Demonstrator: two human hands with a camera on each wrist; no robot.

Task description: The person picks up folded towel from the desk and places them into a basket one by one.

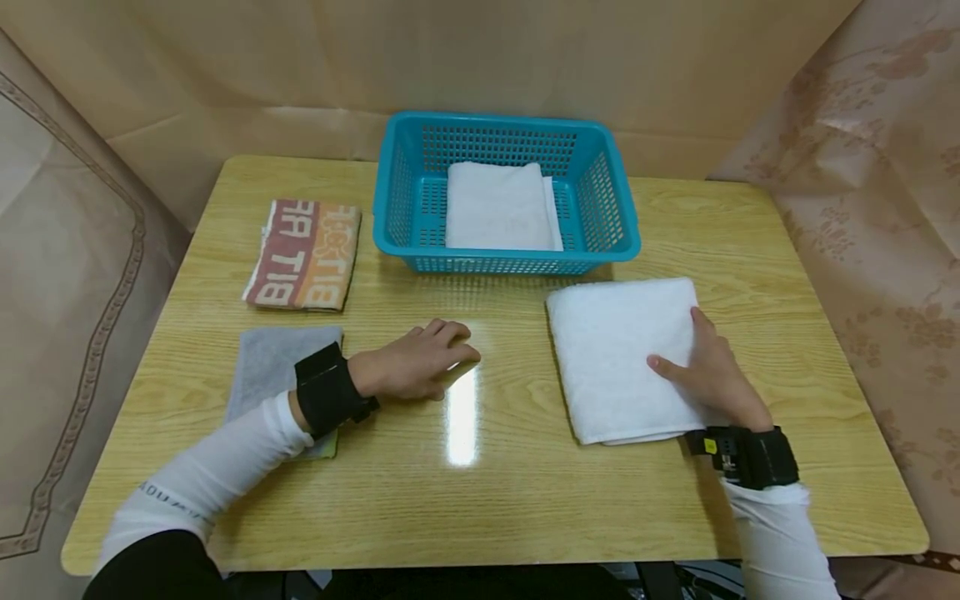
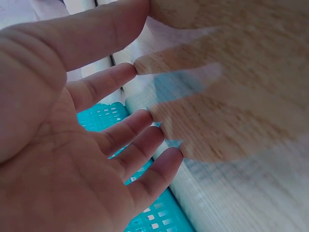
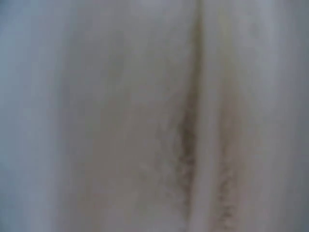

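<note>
A folded white towel [image 1: 618, 362] lies on the right part of the table. My right hand [image 1: 712, 371] holds it by its right edge, with the thumb on top and the other fingers partly hidden along the side. In the right wrist view, blurred white cloth [image 3: 130, 116] with a dark fold line fills the picture. Left of the towel, my left hand [image 1: 416, 362] is over the table with loosely bent fingers and nothing in it. The left wrist view shows its fingertips [image 2: 166, 157] right at the shiny wooden surface.
A blue plastic basket [image 1: 506, 265] stands at the back, with a folded white cloth [image 1: 498, 208] inside. At the left lie a folded red and orange patterned towel [image 1: 303, 254] and a grey cloth [image 1: 277, 358], partly covered by my left forearm. Wood-patterned table [image 1: 525, 508] underneath.
</note>
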